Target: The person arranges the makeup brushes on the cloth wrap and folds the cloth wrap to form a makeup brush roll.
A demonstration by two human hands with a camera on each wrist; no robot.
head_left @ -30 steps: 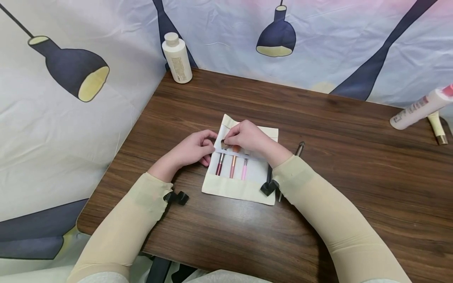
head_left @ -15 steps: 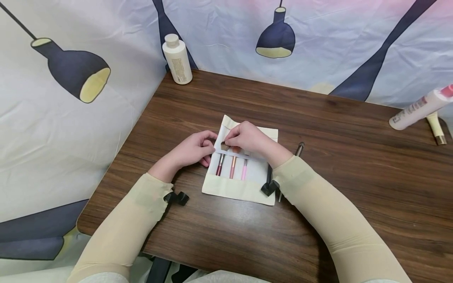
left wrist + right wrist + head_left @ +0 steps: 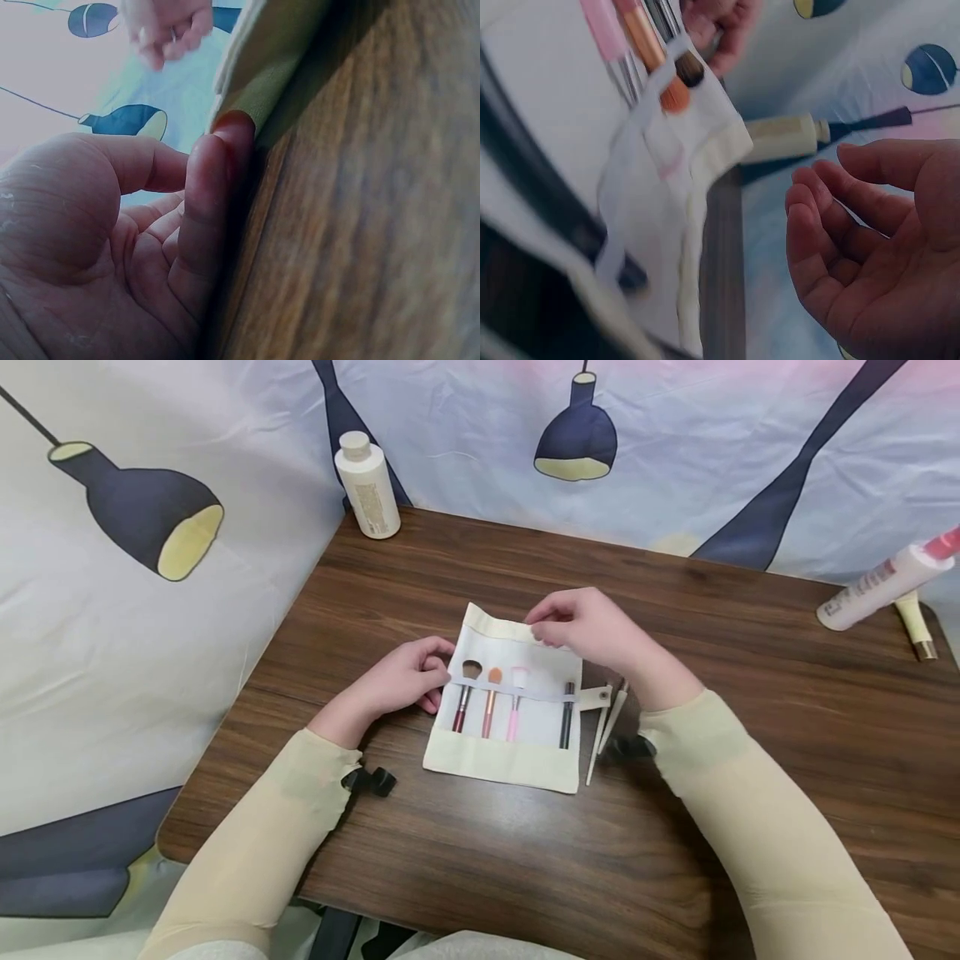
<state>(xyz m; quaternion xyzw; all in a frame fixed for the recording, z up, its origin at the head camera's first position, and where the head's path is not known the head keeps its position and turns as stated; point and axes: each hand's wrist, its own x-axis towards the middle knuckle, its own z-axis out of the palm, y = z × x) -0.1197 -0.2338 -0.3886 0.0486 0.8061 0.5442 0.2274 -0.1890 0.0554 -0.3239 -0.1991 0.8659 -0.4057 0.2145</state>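
A cream cloth brush roll (image 3: 498, 760) lies unrolled on the table. Tucked behind its white strap are a dark red makeup brush (image 3: 462, 703), an orange makeup brush (image 3: 491, 706), a pink makeup brush (image 3: 514, 714) and a black slim tool (image 3: 567, 714). My left hand (image 3: 408, 675) rests at the roll's left edge; in the left wrist view its fingertips (image 3: 204, 161) touch the cloth edge. Over the roll's upper right corner hovers my right hand (image 3: 592, 622). Its fingers are loosely bent with nothing between them, as the right wrist view shows.
Slim pale sticks (image 3: 603, 735) lie right of the roll, beside its snap tab (image 3: 596, 697). A white bottle (image 3: 369, 489) stands at the back left corner. Far right are a pink-capped bottle (image 3: 881, 583) and a cream tube (image 3: 913, 622). Printed curtains hang behind the table.
My right hand has left the dark red brush's head and moved up and to the right. The brush heads and the black tool now show. My left hand has stayed at the edge.
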